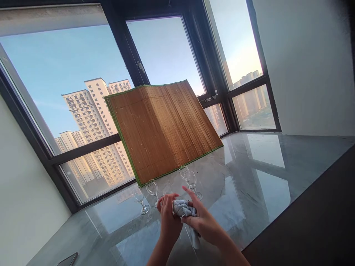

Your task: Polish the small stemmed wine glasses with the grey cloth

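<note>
Here, a grey cloth (pixel 184 209) is gripped by left hand (pixel 167 210) and right hand (pixel 202 218); wine glasses (pixel 144 210) are placed before the bamboo mat (pixel 166 125).

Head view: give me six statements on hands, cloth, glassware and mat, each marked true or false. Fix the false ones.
1. The right hand holds a light grey cloth. True.
2. Both hands wear gloves. False: the right hand and the left hand are bare.
3. Clear stemmed glasses stand on the glossy grey surface. True.
4. The brown mat has green edging. True.
5. That brown mat lies flat. False: it stands tilted in front of the windows.
6. Scissors lie at the lower left of the picture. False: a phone-like object shows there, cut off by the frame.
</note>
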`<move>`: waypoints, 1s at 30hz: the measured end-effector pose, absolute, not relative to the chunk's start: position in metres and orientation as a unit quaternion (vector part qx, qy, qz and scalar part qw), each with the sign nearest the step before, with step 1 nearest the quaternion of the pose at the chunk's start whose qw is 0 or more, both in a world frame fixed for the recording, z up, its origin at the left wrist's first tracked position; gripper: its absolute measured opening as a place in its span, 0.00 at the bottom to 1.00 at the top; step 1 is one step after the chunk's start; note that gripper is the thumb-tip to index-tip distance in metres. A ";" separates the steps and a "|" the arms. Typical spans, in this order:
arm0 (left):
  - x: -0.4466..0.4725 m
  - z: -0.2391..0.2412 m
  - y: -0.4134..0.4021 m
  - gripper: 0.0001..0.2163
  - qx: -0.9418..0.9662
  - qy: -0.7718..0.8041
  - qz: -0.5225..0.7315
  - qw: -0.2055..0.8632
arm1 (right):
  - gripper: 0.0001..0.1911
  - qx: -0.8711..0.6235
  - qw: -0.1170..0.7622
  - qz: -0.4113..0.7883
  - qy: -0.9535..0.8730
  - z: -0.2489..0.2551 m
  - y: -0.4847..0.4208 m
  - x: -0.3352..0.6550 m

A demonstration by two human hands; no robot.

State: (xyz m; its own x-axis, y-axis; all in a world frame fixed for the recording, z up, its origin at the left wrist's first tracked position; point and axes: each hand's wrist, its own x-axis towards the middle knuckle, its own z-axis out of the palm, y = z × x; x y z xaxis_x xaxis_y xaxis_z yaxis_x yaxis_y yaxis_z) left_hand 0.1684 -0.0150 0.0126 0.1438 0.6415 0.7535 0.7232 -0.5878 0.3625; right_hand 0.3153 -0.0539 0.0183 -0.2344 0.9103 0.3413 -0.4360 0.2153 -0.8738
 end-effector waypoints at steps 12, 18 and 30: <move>0.149 0.006 0.011 0.20 -0.575 -0.486 -0.594 -0.285 | 0.39 -0.313 0.679 0.470 -0.469 0.028 -0.053 0.333; 0.151 0.001 0.014 0.24 -0.498 -0.459 -0.593 -0.436 | 0.42 -0.361 0.699 0.393 -0.476 0.017 -0.043 0.339; 0.139 -0.005 0.029 0.05 -0.656 -0.581 -0.470 -0.107 | 0.40 -0.405 0.675 0.284 -0.548 0.026 -0.061 0.335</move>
State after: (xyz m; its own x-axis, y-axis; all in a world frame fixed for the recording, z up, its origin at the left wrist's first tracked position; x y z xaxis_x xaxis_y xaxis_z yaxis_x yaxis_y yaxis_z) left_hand 0.1391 0.0288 -0.0051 -0.1155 0.8623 0.4931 0.6620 -0.3033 0.6854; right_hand 0.3346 -0.0614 0.0260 0.2387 0.8263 0.5102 0.0607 0.5117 -0.8570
